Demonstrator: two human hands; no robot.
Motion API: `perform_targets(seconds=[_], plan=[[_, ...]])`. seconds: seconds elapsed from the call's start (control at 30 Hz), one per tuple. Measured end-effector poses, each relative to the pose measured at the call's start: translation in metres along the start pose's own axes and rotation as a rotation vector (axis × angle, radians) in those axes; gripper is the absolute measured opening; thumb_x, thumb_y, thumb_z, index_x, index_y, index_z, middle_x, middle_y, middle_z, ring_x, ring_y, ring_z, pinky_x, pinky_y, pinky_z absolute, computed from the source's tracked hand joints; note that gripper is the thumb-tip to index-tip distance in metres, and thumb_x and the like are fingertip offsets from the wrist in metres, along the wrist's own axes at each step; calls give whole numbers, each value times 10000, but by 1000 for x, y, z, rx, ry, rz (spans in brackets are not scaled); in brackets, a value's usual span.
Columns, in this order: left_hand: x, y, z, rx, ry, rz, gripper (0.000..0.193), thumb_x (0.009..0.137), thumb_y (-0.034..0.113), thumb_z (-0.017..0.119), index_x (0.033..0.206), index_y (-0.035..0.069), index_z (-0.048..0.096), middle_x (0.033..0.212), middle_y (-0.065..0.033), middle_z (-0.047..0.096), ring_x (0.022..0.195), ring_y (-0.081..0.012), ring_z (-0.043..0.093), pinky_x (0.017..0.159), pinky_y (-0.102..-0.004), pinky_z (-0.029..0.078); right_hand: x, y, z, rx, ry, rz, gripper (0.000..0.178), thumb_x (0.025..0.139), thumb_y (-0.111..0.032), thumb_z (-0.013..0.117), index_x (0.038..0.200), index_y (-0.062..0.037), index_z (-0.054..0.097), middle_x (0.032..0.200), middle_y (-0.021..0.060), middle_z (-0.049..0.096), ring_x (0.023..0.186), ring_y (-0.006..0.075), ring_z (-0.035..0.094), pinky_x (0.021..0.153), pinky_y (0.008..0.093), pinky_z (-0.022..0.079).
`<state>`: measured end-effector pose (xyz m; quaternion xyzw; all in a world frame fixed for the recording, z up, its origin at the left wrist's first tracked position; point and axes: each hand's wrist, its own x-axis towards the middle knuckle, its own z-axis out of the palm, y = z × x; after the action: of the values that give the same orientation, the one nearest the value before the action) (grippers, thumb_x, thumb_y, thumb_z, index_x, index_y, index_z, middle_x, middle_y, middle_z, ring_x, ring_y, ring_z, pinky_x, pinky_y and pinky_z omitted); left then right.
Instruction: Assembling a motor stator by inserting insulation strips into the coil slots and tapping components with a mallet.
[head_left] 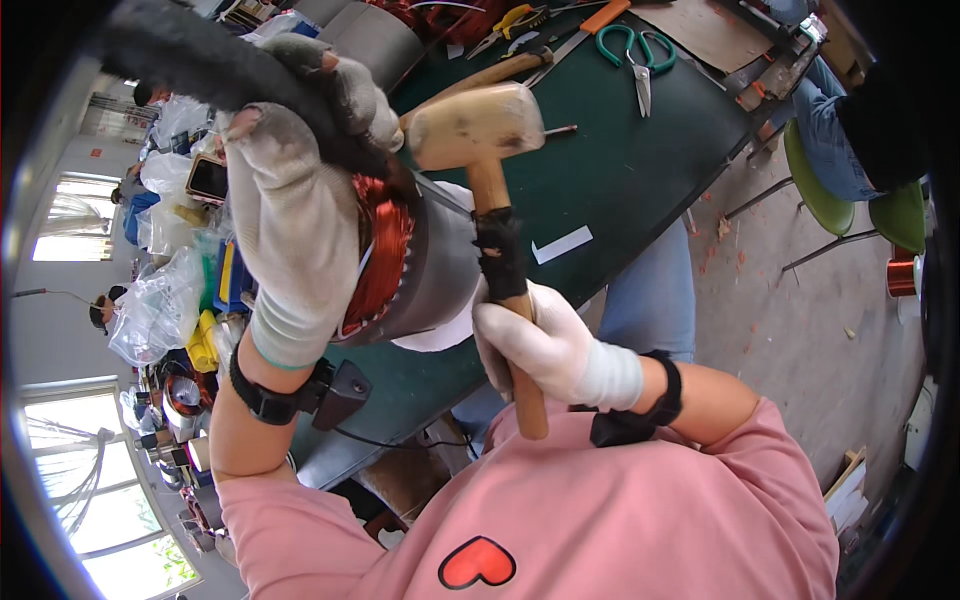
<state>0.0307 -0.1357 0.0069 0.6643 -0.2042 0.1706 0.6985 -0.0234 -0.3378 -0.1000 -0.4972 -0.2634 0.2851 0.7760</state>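
My left hand (300, 220), in a white knit glove with bare fingertips, is closed around a thick dark bar (215, 70). The bar's lower end reaches the red copper windings (385, 255) at the end of a grey cylindrical motor stator (440, 265) lying on the table. My right hand (545, 340), also gloved, grips the handle of a wooden mallet (475, 130). Black tape wraps the middle of that handle. The mallet head is up over the stator, to the right of the bar and apart from it.
On the dark green tabletop (640, 170) lie green-handled scissors (642, 70), a white paper strip (562, 245), a wooden handle (490, 75) and yellow pliers (510, 25). Another grey cylinder (370, 45) stands beyond. A person in jeans (830, 130) sits by a green chair (815, 185) at right.
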Motion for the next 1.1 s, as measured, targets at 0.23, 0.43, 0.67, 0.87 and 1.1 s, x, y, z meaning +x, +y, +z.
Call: perform_targets(seconds=[0.23, 0.43, 0.67, 0.87, 1.1], plan=[[-42, 79, 57, 371, -30, -384, 384, 1007, 271, 588, 1280, 12, 512, 1052, -137, 567, 997, -242, 590, 884, -392, 491, -13, -15, -40, 249, 268, 36, 405, 971, -336, 712, 1156, -32, 521, 872, 94, 666, 579, 131, 613, 488, 264, 509], [-95, 29, 98, 816, -409, -546, 411, 885, 154, 741, 1222, 11, 555, 1043, -187, 636, 982, -383, 680, 841, -468, 540, -22, -28, -48, 137, 454, -44, 561, 935, -306, 731, 1298, 18, 452, 1040, 127, 679, 936, 164, 643, 821, 315, 541], [-89, 35, 55, 1602, 233, 10, 456, 765, 190, 805, 1148, 17, 628, 1101, -158, 648, 988, -356, 646, 869, -478, 499, 86, -103, -147, -735, 237, 167, 309, 962, -250, 664, 1135, -1, 602, 888, 65, 661, 810, 144, 623, 719, 305, 509], [-97, 12, 39, 1598, 248, 170, 384, 775, 235, 812, 1063, 51, 638, 785, -56, 597, 678, -251, 593, 599, -392, 445, 94, -86, -101, -1137, 157, -436, 299, 941, -117, 631, 1215, 1, 656, 1143, 203, 682, 979, 366, 684, 892, 419, 543], [-103, 44, 11, 1406, 26, 8, 433, 736, 255, 849, 1067, 66, 642, 884, -86, 672, 812, -291, 656, 708, -411, 493, 58, -41, -35, -879, -92, -356, 486, 825, 31, 697, 1296, -8, 585, 1151, 148, 656, 985, 275, 668, 860, 352, 548]])
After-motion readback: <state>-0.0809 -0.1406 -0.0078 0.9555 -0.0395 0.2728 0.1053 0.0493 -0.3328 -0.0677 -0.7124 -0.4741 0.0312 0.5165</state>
